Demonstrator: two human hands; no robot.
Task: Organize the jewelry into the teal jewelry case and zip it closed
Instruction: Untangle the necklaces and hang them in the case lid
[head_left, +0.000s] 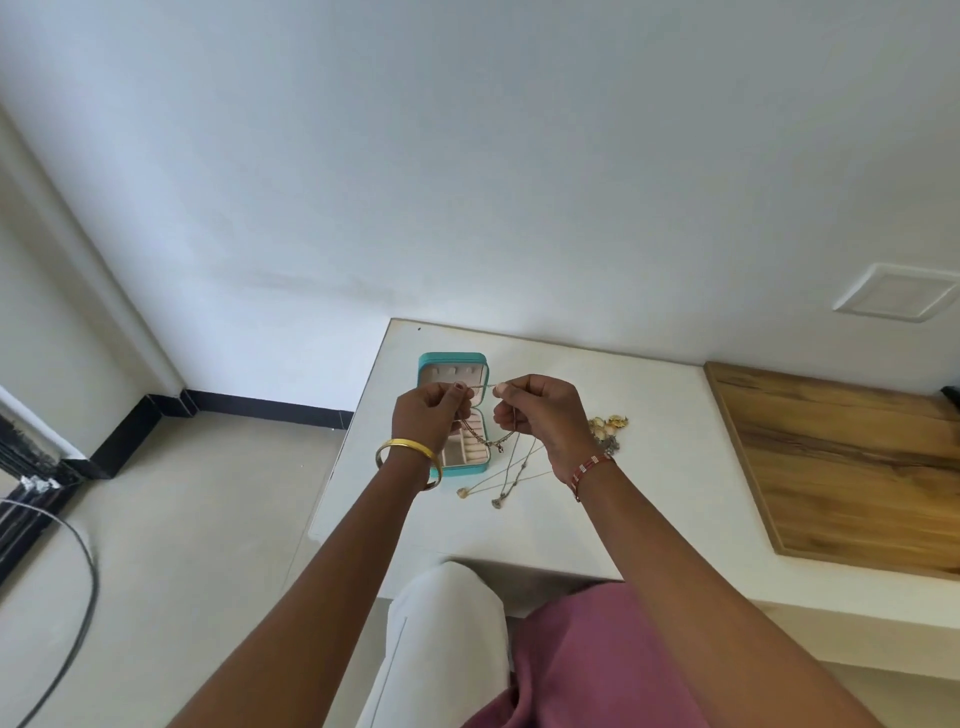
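Observation:
The teal jewelry case (451, 359) lies open on the white table (597, 410), its pink lined lid and compartments showing. My left hand (426, 418) and my right hand (540, 415) are raised above the case, each pinching one end of a thin chain necklace (484, 386) stretched between them. More of the chains (511, 467) hang from my right hand down to the table, with small pendants resting near the front. A chain also drapes across the case's lower half. A pile of gold jewelry (608, 425) sits right of my right hand.
A wooden board (841, 467) lies on the table at the right. The wall runs right behind the table. The table's left edge drops to the floor, where a black cable (78, 597) curves. My knee in white trousers is under the front edge.

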